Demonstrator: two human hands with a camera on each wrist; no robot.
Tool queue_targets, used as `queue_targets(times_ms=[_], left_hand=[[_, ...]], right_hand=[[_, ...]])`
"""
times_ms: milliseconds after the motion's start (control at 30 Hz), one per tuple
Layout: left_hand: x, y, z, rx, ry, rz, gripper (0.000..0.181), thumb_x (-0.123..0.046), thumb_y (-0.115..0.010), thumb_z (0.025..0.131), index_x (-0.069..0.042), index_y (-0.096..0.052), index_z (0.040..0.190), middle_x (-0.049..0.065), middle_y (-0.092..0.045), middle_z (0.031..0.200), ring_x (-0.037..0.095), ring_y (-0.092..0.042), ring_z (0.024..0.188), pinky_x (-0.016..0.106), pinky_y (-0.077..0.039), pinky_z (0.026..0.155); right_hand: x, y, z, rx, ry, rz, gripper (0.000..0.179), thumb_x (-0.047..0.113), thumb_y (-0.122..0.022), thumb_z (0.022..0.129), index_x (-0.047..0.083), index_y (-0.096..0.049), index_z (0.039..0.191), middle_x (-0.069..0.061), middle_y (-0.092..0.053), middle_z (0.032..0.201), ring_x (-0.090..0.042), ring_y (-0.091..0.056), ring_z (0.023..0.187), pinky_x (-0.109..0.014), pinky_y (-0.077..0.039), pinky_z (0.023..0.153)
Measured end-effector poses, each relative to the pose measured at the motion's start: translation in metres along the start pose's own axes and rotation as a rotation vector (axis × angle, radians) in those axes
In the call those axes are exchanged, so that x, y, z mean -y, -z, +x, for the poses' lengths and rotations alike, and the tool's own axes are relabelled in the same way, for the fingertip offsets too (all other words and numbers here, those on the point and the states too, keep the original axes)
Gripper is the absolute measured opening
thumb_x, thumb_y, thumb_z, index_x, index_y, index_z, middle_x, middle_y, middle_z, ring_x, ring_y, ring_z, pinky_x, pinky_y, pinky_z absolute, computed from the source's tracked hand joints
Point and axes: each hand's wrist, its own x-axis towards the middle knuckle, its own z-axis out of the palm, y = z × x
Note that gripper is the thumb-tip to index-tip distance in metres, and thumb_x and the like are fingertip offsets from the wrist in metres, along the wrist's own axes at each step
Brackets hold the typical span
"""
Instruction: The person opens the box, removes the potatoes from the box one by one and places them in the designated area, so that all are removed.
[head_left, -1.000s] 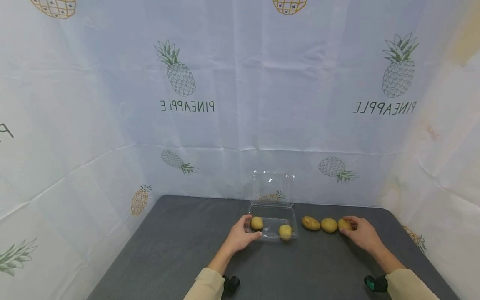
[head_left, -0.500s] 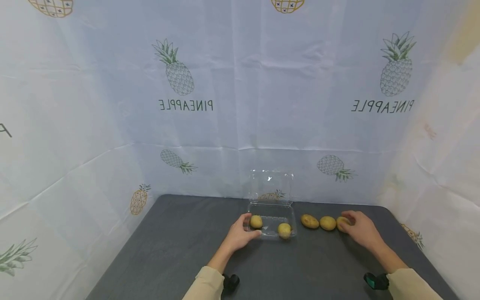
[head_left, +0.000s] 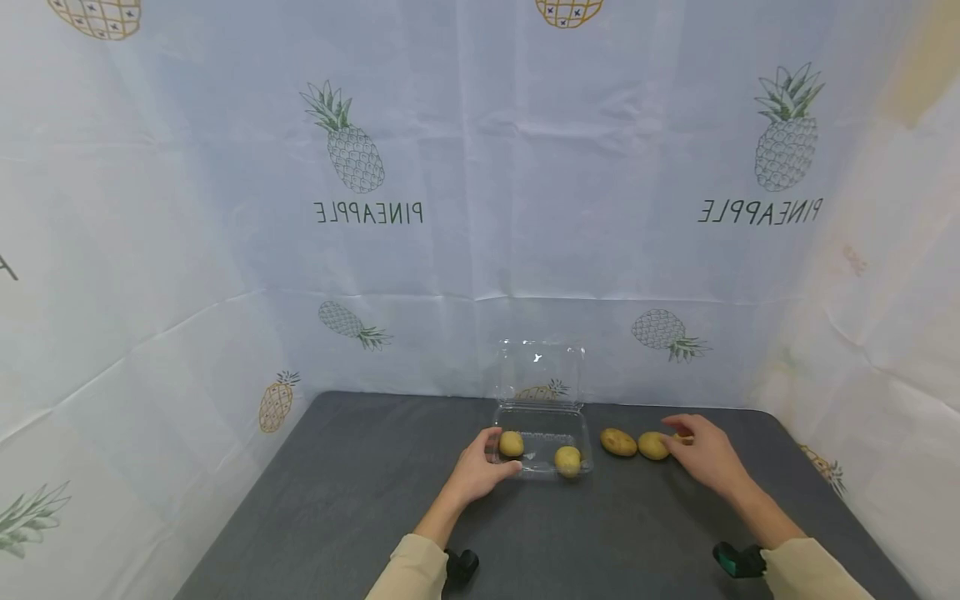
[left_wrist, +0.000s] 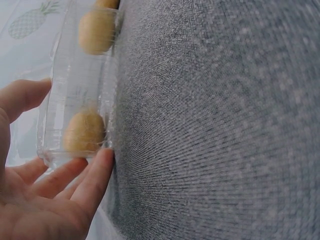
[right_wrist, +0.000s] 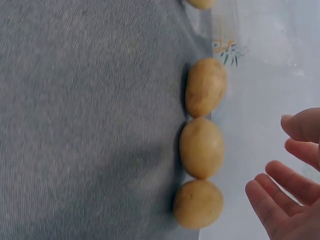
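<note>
A clear plastic container (head_left: 542, 418) stands with its lid raised at the back. Inside it lie two potatoes, one at the left (head_left: 512, 444) and one at the front right (head_left: 567, 461). My left hand (head_left: 478, 472) holds the container's left front corner, thumb at the front and fingers along the side. To the right, an oblong potato (right_wrist: 206, 87), a middle potato (right_wrist: 201, 148) and an end potato (right_wrist: 198, 204) lie in a touching row. Above the row's right end hovers my right hand (head_left: 703, 454), fingers spread, apart from the potatoes; it partly covers the end potato in the head view.
A dark grey cloth-covered table (head_left: 360, 500) lies under everything. White sheeting (head_left: 480, 208) printed with pineapples hangs behind and at both sides, close behind the container's lid.
My right hand has come up off the end potato and shifted left, with nothing in it. The left hand keeps its place on the container, and the potatoes stay put.
</note>
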Motion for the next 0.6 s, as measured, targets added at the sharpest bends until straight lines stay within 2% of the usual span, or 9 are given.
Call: queue_targets(times_ms=[600], left_hand=[[0.000, 0.000, -0.001, -0.001, -0.002, 0.002, 0.078, -0.032, -0.081, 0.087, -0.003, -0.045, 0.149, 0.017, -0.057, 0.136, 0.032, -0.062, 0.111, 0.049, -0.055, 0.085]], right_hand=[[0.026, -0.018, 0.002, 0.024, 0.027, 0.070, 0.031, 0.017, -0.069, 0.098, -0.001, -0.067, 0.124, -0.021, -0.064, 0.122, -0.041, -0.061, 0.111, -0.054, -0.054, 0.090]])
